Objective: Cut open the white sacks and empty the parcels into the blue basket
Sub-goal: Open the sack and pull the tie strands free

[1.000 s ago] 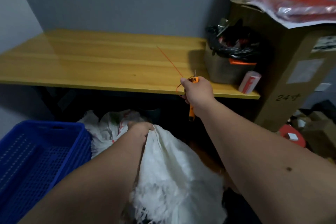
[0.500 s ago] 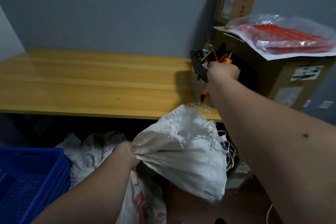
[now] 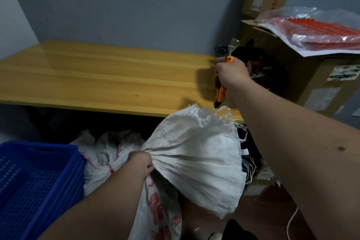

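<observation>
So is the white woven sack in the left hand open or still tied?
Open: the white woven sack has a frayed, loose mouth with no tie visible, while the left hand grips its bunched fabric lower down.

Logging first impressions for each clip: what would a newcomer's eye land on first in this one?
Most likely the white sack in the middle, its frayed end up near the table edge, bunched in the left hand. Next, the right hand raised over the wooden table's right end, gripping an orange-handled cutter. The blue basket fills the lower-left corner.
</observation>
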